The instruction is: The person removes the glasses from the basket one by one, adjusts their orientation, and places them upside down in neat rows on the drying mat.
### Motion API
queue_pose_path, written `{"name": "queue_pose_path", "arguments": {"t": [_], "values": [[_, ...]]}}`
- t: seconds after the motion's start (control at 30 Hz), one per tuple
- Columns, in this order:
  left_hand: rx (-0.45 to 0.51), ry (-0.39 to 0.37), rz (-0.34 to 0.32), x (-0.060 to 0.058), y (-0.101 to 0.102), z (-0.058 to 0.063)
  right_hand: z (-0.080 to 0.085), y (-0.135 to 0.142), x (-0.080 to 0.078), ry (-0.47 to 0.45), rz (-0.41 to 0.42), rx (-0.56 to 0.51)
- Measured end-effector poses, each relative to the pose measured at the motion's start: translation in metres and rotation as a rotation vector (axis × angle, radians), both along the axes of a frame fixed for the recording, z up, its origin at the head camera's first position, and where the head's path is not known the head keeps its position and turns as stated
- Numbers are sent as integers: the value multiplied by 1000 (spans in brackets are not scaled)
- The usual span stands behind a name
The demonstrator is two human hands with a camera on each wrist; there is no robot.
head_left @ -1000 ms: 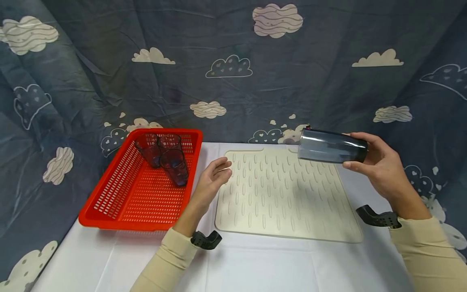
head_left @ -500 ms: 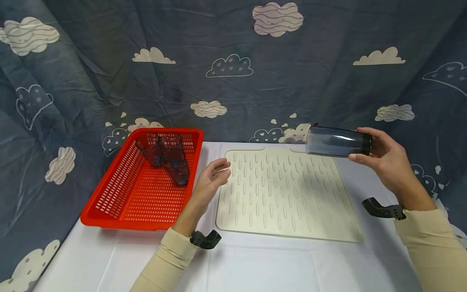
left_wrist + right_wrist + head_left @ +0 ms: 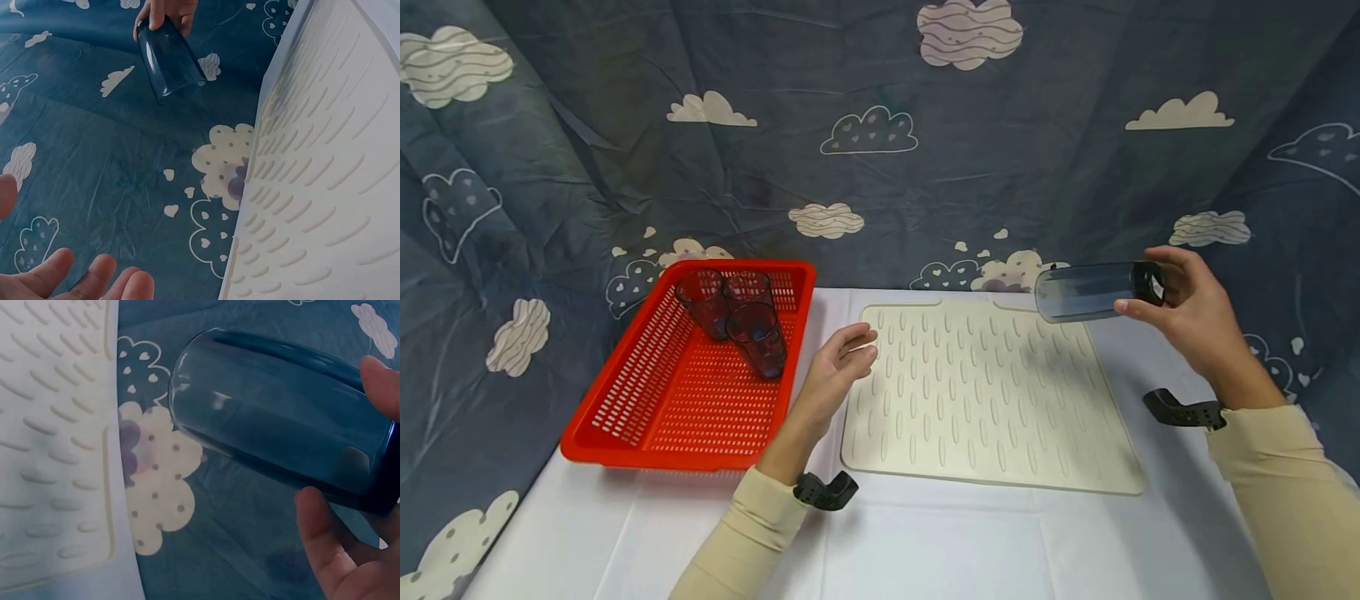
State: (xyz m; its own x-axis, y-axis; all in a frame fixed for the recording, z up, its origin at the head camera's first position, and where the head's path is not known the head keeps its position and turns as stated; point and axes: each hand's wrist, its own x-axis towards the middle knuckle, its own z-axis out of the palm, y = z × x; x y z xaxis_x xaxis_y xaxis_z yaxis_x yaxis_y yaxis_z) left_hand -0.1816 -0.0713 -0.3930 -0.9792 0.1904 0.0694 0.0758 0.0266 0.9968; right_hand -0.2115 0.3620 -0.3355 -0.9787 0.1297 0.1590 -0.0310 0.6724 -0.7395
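The held glass [image 3: 1078, 293] is level, on its side in the air at 1 o'clock from the centre of the mat [image 3: 970, 400], mouth toward 9 o'clock. Right hand [image 3: 1191, 308]: grip closed on the base end, thumb opposite fingers. Left hand [image 3: 835, 371]: grip half open, fingers loosely bent, holding nothing, near the mat's 9 o'clock edge. At 9 o'clock, the red basket [image 3: 655, 459] sits on the surface [image 3: 940, 533], 3 glasses [image 3: 762, 350] toward its 1 o'clock corner. Curtain [image 3: 880, 192]: 12 o'clock.
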Motion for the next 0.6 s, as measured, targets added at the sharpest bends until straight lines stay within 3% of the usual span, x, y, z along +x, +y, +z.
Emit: {"name": "queue_pose_path", "arguments": {"t": [0.6], "values": [[-2,-15,-16,3,9,0,10,1,-27,-65,41,87]]}}
